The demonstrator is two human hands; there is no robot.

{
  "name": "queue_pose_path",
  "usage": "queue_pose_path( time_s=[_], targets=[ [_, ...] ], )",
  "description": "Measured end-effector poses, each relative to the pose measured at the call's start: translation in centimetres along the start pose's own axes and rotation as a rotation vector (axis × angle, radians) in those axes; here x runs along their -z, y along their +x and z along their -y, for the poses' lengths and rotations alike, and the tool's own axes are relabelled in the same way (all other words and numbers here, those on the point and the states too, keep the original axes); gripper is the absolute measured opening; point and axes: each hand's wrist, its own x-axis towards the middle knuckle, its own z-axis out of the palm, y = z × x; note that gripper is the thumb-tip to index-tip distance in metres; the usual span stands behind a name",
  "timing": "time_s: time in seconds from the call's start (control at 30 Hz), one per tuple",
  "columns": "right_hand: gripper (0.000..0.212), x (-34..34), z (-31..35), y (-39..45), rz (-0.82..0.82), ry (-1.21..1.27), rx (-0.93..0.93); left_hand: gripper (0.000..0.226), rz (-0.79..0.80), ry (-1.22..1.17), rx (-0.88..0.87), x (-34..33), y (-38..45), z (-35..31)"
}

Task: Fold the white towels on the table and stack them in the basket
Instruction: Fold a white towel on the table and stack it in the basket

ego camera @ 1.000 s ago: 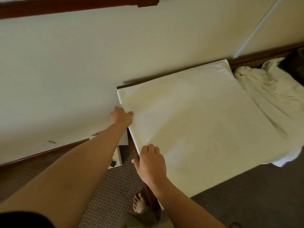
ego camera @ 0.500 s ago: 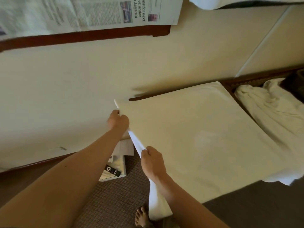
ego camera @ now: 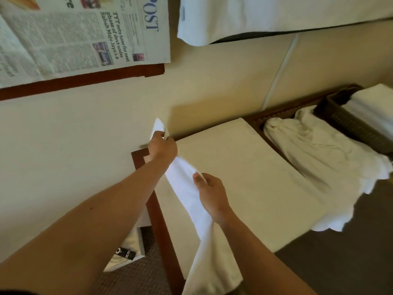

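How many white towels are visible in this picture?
4. One flat white towel, lifted at its edge by left hand and right hand; a crumpled white towel beside it; a folded one in the dark woven basket; one at top. More may be hidden.

A dark wooden table (ego camera: pixel 158 222) is seen under both hands, its bare rim showing below the left hand (ego camera: pixel 162 146). A flat white towel (ego camera: pixel 244 177) is spread over the top, right of the right hand (ego camera: pixel 212 194). Farther right, a crumpled towel (ego camera: pixel 319 150) is heaped, with a dark woven basket (ego camera: pixel 348 122) set beyond it. Left of the forearms, a white box (ego camera: pixel 125 252) is seen on the carpeted floor (ego camera: pixel 140 277).
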Motion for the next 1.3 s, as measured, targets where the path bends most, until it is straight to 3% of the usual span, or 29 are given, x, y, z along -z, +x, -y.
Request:
queue_pose_path(
  time_s=[0.17,0.47,0.57,0.67,0.8,0.9,1.07,1.2,1.3],
  targets=[
    [0.046,7.2,-0.7,3.7,-0.091,0.084,-0.041,0.033,0.072,0.084,-0.074,-6.6,-0.6,-5.0],
    [0.045,21.1,-5.6,14.1,-0.256,0.147,-0.141,0.027,0.158,-0.056,-0.107,-24.7,-0.7,-13.1],
    [0.035,26.5,-9.9,19.4,-0.278,0.041,-0.211,0.038,0.237,-0.037,-0.063,-32.9,-0.9,-14.8],
    [0.032,29.3,-13.6,23.8,-0.147,-0.208,-0.304,0.059,0.347,0.063,0.004,-36.9,-0.8,-12.6],
    [0.038,30.0,-13.6,28.9,-0.052,-0.410,-0.272,0.041,0.157,0.376,-0.157,-33.9,1.7,-7.2],
    [0.041,28.8,-12.1,33.5,0.021,-0.466,-0.190,0.041,0.001,0.590,-0.245,-29.3,5.0,-4.4],
    [0.034,25.5,-9.7,40.1,0.103,-0.466,-0.109,0.050,0.086,0.934,-0.115,-23.6,9.2,-2.2],
    [0.030,23.9,-8.5,43.6,0.087,-0.454,0.029,0.044,0.093,0.934,-0.089,-21.6,10.2,-1.2],
    [0.039,23.1,-8.2,45.1,0.022,-0.484,0.126,0.038,0.057,0.908,-0.057,-20.6,11.5,-0.8]
  ],
)
